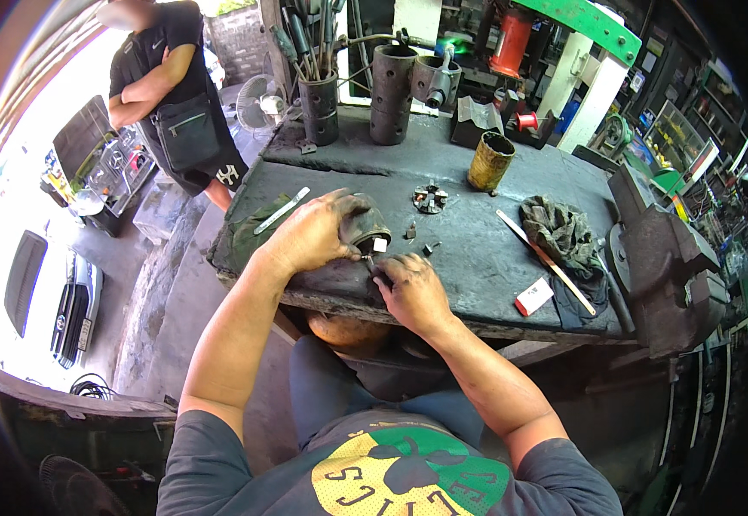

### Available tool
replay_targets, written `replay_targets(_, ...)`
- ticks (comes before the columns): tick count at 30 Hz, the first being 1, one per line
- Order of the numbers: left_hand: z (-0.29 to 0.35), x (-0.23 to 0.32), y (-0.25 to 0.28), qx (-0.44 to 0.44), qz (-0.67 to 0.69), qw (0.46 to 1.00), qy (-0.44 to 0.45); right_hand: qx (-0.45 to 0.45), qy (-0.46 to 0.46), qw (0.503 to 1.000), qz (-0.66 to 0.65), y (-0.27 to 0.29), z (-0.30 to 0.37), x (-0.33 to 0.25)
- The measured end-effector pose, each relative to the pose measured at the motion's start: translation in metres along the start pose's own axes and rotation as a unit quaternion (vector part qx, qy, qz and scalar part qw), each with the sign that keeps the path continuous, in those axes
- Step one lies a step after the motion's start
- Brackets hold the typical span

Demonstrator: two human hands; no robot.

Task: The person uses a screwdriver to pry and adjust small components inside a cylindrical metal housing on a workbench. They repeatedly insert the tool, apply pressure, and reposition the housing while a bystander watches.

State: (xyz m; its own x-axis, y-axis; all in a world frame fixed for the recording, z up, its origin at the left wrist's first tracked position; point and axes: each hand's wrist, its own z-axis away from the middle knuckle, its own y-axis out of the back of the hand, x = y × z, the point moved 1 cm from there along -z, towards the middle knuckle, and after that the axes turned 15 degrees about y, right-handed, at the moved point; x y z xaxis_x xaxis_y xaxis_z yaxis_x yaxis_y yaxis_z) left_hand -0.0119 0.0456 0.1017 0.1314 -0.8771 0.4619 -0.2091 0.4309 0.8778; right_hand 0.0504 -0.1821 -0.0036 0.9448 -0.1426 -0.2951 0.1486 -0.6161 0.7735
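My left hand (318,228) is wrapped around a dark cylindrical metal housing (365,224), tilted over the bench near its front edge. A small pale square piece (380,245) shows at the housing's open end. My right hand (415,291) is closed close beside that end, thumb and forefinger pinched together. What lies between those fingertips is too small to make out. Just beyond the hands are a round metal plate with several blocks on it (430,199), a small dark block (410,230) and another small dark piece (432,248).
On the dark workbench (340,288), a hacksaw blade (546,262), crumpled rag (563,232) and red-white box (534,297) lie right, near a bench vise (662,258). A rusty can (490,162) and tool-filled metal cylinder (318,107) stand behind. Someone with folded arms (163,86) stands far left.
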Motion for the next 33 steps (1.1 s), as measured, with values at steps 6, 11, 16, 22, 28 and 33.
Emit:
replay_targets(6,-0.004,-0.004,-0.002,-0.013,-0.002,1.000,0.000,0.012,0.020,1.000,0.000,0.000,0.002,0.004)
replay_targets(11,-0.005,-0.002,-0.001,-0.028,-0.001,1.000,0.012,-0.007,0.006,1.000,-0.014,0.001,0.002,0.001)
replay_targets(16,-0.003,-0.002,0.008,-0.062,-0.034,0.997,0.012,0.033,-0.024,0.999,0.009,0.026,-0.005,0.010)
replay_targets(22,-0.014,-0.004,0.012,-0.099,-0.051,0.994,-0.005,-0.043,-0.079,0.989,0.114,0.045,-0.031,0.075)
replay_targets(28,-0.027,-0.007,0.018,-0.151,-0.065,0.986,0.021,-0.102,-0.029,0.982,0.154,0.053,-0.033,0.045)
replay_targets(33,-0.030,-0.011,0.020,-0.159,-0.051,0.986,-0.007,-0.132,0.048,0.987,0.084,0.054,-0.014,-0.052)
